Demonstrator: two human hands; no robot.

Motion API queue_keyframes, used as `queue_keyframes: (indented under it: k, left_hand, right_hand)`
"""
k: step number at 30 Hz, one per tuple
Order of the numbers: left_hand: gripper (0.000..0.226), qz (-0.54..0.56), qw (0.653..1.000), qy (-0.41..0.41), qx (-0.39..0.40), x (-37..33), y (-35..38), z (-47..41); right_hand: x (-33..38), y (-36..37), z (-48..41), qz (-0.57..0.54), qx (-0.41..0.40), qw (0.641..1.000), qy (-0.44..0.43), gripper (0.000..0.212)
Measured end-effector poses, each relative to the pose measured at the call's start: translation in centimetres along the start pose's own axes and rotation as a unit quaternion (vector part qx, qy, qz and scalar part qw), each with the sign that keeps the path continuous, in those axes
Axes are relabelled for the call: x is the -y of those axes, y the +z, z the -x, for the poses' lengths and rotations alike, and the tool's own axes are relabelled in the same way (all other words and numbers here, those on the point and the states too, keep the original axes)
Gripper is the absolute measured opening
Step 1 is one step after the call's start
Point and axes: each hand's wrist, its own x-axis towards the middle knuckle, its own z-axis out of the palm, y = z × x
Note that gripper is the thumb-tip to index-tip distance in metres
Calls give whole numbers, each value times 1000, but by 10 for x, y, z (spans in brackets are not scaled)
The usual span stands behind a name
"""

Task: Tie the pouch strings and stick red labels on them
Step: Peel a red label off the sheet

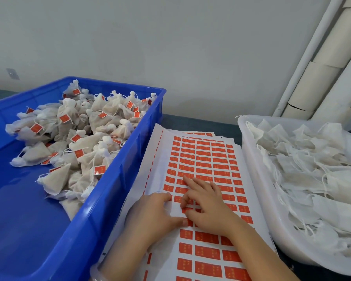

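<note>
Red label sheet [201,159] at desk's near edge: left hand [150,216] pins it flat-fingered; right hand [209,207] curls over a label [187,209], grip unclear. Best peeled from a corner.

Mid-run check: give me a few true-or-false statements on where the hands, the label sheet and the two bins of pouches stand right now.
1. The left hand and the right hand are both on the label sheet. True.
2. The pouches in the blue crate carry no labels. False: many of these tied pouches show red labels.
3. The white basket stands right of the label sheet. True.
4. The pouches in the white basket are all labelled. False: no label shows on these loose pouches.
</note>
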Motion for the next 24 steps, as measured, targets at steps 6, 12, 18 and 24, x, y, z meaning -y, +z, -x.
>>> queue_keyframes:
  k: [6,12,18,24]
  left_hand:
    - [87,11,1000,-3,-2,1,1,0]
    - [88,13,1000,-10,3,0,1,-1]
    - [88,12,1000,-8,4,0,1,0]
    - [89,8,1000,-7,9,-1,0,-1]
  right_hand:
    - [-2,-1,1,-18,-1,1000,5,18]
    - [-6,1,7,-35,-50,998,-34,26]
    - [-4,3,7,-27,-71,997,-34,14]
    - [-3,4,6,17,-45,999,-23,13]
